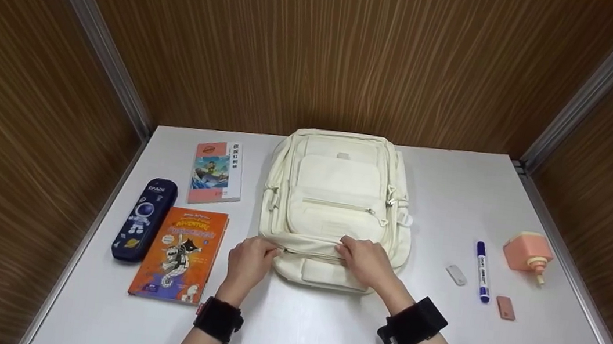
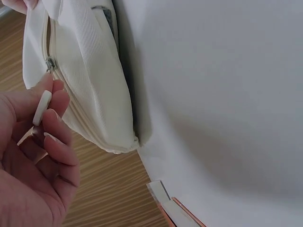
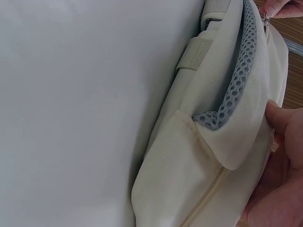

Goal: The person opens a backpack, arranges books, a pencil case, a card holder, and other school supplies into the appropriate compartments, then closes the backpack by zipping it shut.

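A cream backpack [image 1: 341,176] lies flat on the white table, its lower end towards me. At its lower left corner my left hand [image 1: 250,261] pinches a zipper pull [image 2: 42,108]; the metal slider [image 2: 50,62] sits just beyond the fingertips on the zipper track. My right hand [image 1: 366,264] grips the bag's fabric near the lower right, thumb on one side and fingers curled behind, as the right wrist view shows. Grey mesh padding [image 3: 236,75] shows along the bag's underside there.
Left of the bag lie a thin book [image 1: 217,173], an orange comic book [image 1: 179,256] and a dark blue pencil case [image 1: 144,220]. On the right are a white eraser [image 1: 456,274], a blue marker [image 1: 482,272], a reddish eraser [image 1: 505,308] and a pink bottle-like object [image 1: 527,252].
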The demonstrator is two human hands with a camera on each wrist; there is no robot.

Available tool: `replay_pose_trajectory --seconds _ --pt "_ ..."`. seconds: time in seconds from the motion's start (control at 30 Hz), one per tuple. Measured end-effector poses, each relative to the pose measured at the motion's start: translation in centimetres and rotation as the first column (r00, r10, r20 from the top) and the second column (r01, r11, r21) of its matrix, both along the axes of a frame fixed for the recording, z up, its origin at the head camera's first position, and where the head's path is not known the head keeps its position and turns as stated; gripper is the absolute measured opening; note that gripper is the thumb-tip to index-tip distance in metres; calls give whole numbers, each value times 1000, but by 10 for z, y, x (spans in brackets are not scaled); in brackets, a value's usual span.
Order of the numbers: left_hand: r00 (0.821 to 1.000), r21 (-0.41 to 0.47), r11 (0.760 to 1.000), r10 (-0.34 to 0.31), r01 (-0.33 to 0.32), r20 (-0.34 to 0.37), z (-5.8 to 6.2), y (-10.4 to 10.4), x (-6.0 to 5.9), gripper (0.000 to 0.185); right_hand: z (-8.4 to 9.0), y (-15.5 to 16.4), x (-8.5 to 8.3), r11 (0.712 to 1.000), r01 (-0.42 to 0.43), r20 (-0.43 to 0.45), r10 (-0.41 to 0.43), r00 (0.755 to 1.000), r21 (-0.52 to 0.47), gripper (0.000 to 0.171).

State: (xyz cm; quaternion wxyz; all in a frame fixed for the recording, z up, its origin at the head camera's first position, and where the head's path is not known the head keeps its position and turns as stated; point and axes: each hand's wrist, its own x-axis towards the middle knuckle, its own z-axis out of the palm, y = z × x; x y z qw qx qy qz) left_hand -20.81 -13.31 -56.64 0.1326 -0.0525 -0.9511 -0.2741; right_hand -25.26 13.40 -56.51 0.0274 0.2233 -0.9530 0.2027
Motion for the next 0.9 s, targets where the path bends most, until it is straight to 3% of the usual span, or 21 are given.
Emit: replay_pose_trajectory --seconds 0.57,0.67,0.9 --pt "991 -64 989 134 -133 23 -2 -27 -4 8 -3 1 4 999 -38 54 39 998 -4 26" --pt "988 -55 987 152 -149 40 -2 -30 -7 9 -4 1 3 999 -49 52 49 997 -2 27" --pt "987 -96 982 161 -160 2 -2 -36 -19 10 -1 4 2 997 -72 35 72 997 -12 27"
